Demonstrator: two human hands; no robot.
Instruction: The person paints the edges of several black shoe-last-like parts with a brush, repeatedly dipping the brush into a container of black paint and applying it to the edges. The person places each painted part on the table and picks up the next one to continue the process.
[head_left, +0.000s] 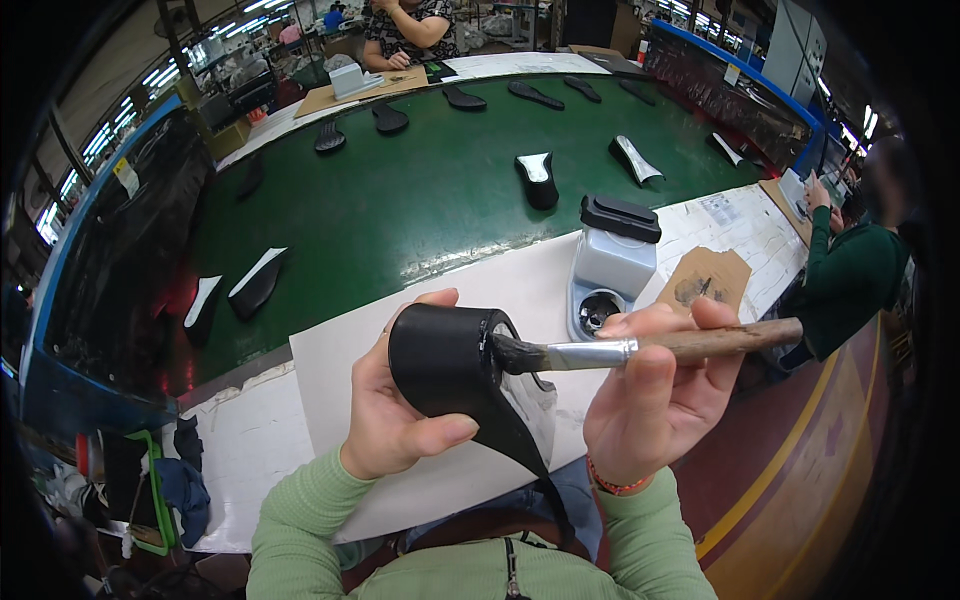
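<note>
My left hand [385, 410] is wrapped round a black shoe upper [437, 352], thumb on its near side and fingers behind. Its pale inner face turns to the right. In my right hand [665, 395] is a paintbrush [690, 343] with a wooden handle and metal ferrule, pinched between thumb and fingers. The dark, wet-looking bristles touch the upper's rim. Just beyond the right hand stands a white glue dispenser [612, 262] with a black lid and a small round cup [600, 308] at its foot.
A green conveyor belt [400, 220] carries several black soles and white-lined shoe parts. White paper [330, 360] covers my bench; a stained cardboard piece [708, 278] lies by the dispenser. At left sits a green basket [160, 490]. One person [410, 35] works across the belt, another [860, 265] at right.
</note>
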